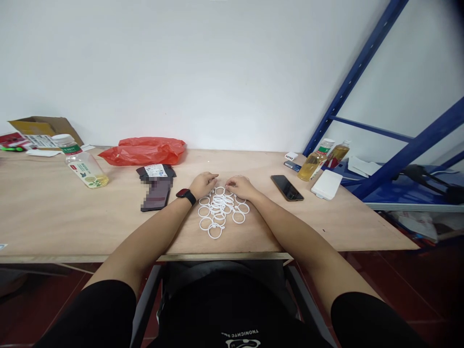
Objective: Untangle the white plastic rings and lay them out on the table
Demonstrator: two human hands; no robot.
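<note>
Several white rings [215, 232] lie in an overlapping pile on the wooden table [108, 217], between my forearms. My left hand [203, 184], with a black watch on the wrist, rests at the pile's upper left edge. Its fingers are bent and point toward the right. My right hand [239, 186] is at the upper right edge of the pile, thumb and fingers drawn together by the rings. A small gap separates the two hands. Whatever either hand's fingertips may hold is too small to make out.
A dark phone [287, 187], a white case [326, 184] and bottles [313, 163] stand or lie to the right. Leftward are a dark pouch [156, 193], a red plastic bag [145, 151], a tilted bottle [85, 166] and a cardboard box [47, 126]. Blue shelving [362, 58] rises at right.
</note>
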